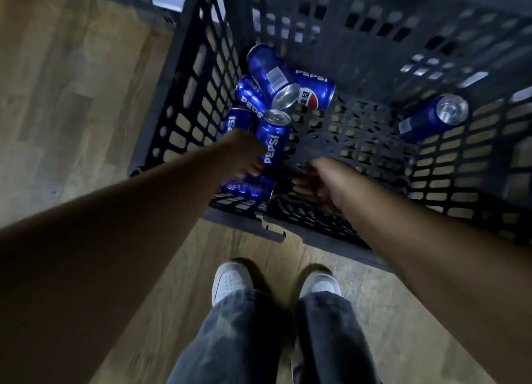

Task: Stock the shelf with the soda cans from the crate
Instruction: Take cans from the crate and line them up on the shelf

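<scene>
Left hand (243, 150) round one can (273, 141) — loose cans (270, 75) tight alongside

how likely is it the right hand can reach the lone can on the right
Likely yes: the right hand is open inside the crate, and only bare floor lies between it and the lone can.

Blue cans (273, 144) with white lettering and silver ends lie in a dark grey, lattice-holed crate (374, 52). The floor (72, 81) looks pale wood-grained; shoes (230, 280) white, trousers (230, 340) seemingly faded grey.
</scene>
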`<state>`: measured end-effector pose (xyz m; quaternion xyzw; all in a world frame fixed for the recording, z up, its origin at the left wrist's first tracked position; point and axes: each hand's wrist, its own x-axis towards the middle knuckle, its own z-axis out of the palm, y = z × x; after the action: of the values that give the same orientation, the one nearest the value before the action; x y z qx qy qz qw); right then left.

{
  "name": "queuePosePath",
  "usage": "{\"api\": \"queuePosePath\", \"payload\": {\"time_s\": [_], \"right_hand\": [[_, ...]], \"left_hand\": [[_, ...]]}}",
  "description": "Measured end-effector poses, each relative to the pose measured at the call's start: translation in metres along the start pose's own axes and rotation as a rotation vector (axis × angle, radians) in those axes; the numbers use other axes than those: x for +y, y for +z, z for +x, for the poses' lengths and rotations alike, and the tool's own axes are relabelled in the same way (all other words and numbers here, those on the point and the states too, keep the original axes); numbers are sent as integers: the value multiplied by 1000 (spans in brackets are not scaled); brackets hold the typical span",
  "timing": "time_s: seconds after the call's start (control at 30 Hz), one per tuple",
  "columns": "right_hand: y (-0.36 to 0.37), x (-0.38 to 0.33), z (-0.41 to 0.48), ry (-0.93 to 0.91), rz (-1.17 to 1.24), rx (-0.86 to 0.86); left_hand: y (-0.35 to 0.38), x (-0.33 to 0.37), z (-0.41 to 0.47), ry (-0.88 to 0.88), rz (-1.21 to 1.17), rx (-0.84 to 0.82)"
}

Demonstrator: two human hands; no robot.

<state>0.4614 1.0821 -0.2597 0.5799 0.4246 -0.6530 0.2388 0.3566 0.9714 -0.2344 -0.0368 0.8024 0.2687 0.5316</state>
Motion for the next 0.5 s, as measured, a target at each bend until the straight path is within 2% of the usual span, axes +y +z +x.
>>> {"api": "queuePosePath", "payload": {"time_s": [0.1,0.17,0.37,0.5], "right_hand": [[4,-10,36,-15,-31,-58],[4,-21,54,-48,-39,-96],[-4,-53,91,-214,-56,-28],[-9,-63,114,-233,-139,-12]], "left_hand": [[-7,12,35,-10,-33,11],[-17,21,57,59,-35,73],[-24,29,100,179,54,190],[-19,30,119,146,34,198]]}}
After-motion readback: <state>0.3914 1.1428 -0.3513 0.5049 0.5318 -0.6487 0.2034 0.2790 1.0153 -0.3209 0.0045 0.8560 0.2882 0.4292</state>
